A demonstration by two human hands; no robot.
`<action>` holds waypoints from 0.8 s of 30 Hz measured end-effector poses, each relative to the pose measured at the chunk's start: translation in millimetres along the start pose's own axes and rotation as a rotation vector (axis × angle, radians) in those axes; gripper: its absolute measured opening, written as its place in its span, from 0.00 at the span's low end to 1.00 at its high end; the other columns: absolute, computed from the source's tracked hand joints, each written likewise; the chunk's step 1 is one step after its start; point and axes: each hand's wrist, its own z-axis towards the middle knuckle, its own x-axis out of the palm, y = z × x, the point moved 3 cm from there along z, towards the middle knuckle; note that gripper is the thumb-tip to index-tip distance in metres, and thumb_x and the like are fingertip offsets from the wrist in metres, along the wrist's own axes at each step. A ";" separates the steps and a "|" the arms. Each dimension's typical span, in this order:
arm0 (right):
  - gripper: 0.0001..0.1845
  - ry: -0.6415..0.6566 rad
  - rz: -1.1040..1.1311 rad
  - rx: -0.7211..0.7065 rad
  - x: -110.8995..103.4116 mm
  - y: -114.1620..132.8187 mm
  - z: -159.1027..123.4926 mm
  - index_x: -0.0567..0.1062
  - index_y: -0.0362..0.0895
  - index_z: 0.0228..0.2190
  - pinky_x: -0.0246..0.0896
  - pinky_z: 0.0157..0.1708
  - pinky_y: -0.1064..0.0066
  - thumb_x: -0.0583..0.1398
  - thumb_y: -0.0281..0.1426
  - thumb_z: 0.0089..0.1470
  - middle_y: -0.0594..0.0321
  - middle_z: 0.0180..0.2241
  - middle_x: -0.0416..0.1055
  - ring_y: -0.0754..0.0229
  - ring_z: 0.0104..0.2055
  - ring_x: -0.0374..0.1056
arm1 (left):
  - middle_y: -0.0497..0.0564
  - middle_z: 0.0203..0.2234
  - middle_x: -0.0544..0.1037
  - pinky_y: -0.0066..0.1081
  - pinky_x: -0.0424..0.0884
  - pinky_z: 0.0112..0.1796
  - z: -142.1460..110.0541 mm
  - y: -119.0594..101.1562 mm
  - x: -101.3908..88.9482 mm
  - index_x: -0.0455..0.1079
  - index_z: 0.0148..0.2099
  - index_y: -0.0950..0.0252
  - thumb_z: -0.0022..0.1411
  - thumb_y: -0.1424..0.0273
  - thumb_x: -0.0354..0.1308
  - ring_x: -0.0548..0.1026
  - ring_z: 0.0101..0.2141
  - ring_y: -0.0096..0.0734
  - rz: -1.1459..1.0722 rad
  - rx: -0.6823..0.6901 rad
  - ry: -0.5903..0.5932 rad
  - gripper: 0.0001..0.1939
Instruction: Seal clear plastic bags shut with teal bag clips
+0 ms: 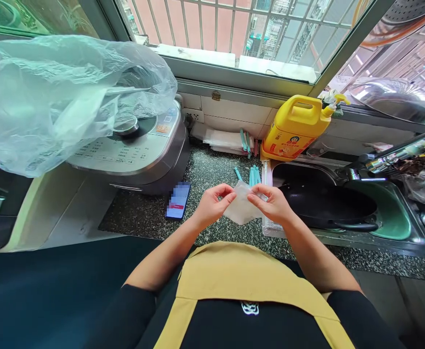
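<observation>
Between my hands, above the speckled counter (212,167), hangs a small translucent plastic bag (242,209). My left hand (215,204) pinches its upper left edge between thumb and fingers. On the opposite side, my right hand (270,202) grips the upper right edge the same way. Just beyond the bag lie several turquoise sealing clips (255,174), with one loose clip (237,173) to their left. Partly under my right wrist is a clear plastic tray or package (272,229); its contents are hidden.
A rice cooker (125,155) with a big plastic bag (52,102) over it stands left. A phone (178,201) lies near it. Stacked plastic bags (227,139) and a yellow jug (295,127) line the wall. Right, a black wok (328,203) sits in the sink (417,228).
</observation>
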 end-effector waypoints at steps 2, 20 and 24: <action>0.16 -0.045 -0.004 0.001 -2.0 2.6 2.1 0.73 0.45 0.30 0.63 0.32 0.70 0.61 0.45 0.49 0.63 0.27 0.72 0.61 0.31 0.67 | 0.48 0.23 0.74 0.27 0.65 0.30 0.5 -1.6 2.1 0.70 0.27 0.65 0.54 0.64 0.60 0.69 0.27 0.28 0.005 -0.011 0.022 0.09; 0.11 -0.189 -0.038 -0.022 -25.0 9.2 12.0 0.72 0.44 0.24 0.63 0.29 0.70 0.61 0.39 0.51 0.65 0.23 0.70 0.63 0.26 0.65 | 0.49 0.29 0.76 0.29 0.67 0.37 0.5 -6.1 -12.9 0.74 0.42 0.62 0.48 0.66 0.66 0.71 0.31 0.30 0.113 0.029 0.039 0.17; 0.09 -0.182 -0.124 -0.112 -21.3 21.9 9.4 0.72 0.45 0.27 0.64 0.32 0.69 0.61 0.37 0.52 0.65 0.25 0.70 0.62 0.28 0.66 | 0.49 0.25 0.75 0.28 0.65 0.32 13.6 -23.2 1.7 0.74 0.30 0.65 0.52 0.66 0.61 0.69 0.27 0.28 0.126 0.121 0.055 0.07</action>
